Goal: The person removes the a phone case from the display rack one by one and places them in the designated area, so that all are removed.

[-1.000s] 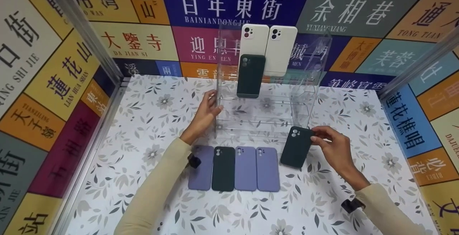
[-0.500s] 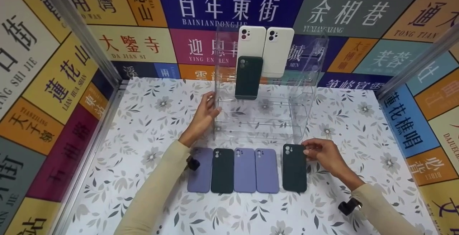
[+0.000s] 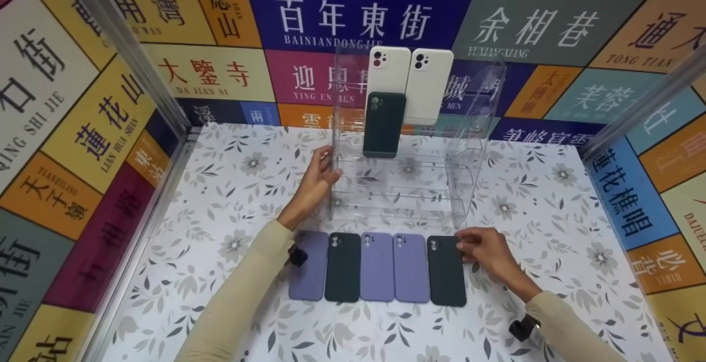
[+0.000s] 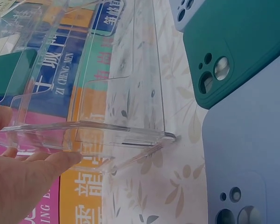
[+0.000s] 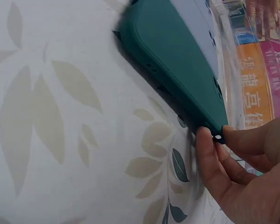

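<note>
Item: dark green phone case (image 3: 447,270), end of a five-case row, table edge at 6 o'clock.
My right hand (image 3: 485,251) pinches its top corner; left hand (image 3: 314,185), fingers straight, steadies the clear stand (image 3: 408,185) at 12 o'clock. I judge a careless nudge could skew the neighbouring lilac case (image 3: 411,267).

1. The blue wall panel (image 3: 358,6) reads "百年東街" over "BAINIANDONGJIE".
2. The grey panel (image 3: 529,20) reads "余相巷", "YUXIANGXIANG".
3. The pale yellow panel (image 3: 209,72) reads "大鑒寺", "DA JIAN SI".
4. The magenta panel (image 3: 311,78) shows "YING EN MEN", partly hidden by the clear stand.
5. The left yellow panel (image 3: 105,113) reads "蓮花山", "LIAN HUA SHAN".
6. The right blue panel (image 3: 626,185) reads "蓮花樵唱".
</note>
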A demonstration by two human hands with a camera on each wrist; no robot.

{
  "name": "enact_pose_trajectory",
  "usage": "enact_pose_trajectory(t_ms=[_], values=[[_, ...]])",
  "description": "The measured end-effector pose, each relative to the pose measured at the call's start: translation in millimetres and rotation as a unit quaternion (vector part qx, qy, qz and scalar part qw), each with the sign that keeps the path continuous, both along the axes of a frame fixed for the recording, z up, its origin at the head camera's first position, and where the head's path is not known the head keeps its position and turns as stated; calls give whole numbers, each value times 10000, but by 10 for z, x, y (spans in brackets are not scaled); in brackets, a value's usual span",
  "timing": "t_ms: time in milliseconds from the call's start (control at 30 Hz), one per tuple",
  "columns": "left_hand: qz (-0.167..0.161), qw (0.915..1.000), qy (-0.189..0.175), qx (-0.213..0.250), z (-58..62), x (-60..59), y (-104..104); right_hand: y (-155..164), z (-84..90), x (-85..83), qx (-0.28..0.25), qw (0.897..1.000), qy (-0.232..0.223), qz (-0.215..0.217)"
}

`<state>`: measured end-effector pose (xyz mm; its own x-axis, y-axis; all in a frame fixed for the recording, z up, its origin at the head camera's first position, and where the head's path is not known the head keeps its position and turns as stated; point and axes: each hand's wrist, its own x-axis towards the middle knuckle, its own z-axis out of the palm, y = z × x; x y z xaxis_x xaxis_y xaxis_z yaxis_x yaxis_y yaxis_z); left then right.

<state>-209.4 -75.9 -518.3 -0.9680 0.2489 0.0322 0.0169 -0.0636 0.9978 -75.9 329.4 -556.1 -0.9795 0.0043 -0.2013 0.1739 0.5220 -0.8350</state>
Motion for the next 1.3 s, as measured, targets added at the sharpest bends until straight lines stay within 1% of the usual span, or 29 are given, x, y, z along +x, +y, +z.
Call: enact_pose_trajectory(t_ms=[100, 233, 300, 400, 533, 700, 800, 933, 1133, 1300], values=[[23, 10000, -45, -52, -18, -3, -4, -29, -20, 21, 140, 9999, 32, -41], [53, 10000, -42, 18, -18, -3, -5, -50, -14, 22, 301, 9993, 225, 52], [72, 10000, -14, 68, -9, -5, -7, -57, 19, 9, 399, 9985, 364, 119], [110, 9999, -23, 65, -12, 7, -3, -53, 96, -13, 752, 9949, 668, 124], [139, 9999, -24, 89, -20, 1, 4, -23, 265, -83, 1024, 9887, 1093, -24], [180, 9997, 0, 152, -12, 1, 14, 32, 499, -204, 1121, 9812, 1549, -252], [188, 9995, -12, 234, -12, 3, 24, 54, 643, -271, 1139, 9761, 1826, -302], [112, 9994, 11, 340, -12, -15, 52, 63, 846, -374, 1141, 9690, 2159, -380], [99, 9989, -38, 461, -23, 9, 55, -17, 1147, -558, 1124, 9617, 2476, -357], [170, 9981, -52, 598, -60, 27, 60, -135, 1348, -709, 1067, 9589, 2618, -246]])
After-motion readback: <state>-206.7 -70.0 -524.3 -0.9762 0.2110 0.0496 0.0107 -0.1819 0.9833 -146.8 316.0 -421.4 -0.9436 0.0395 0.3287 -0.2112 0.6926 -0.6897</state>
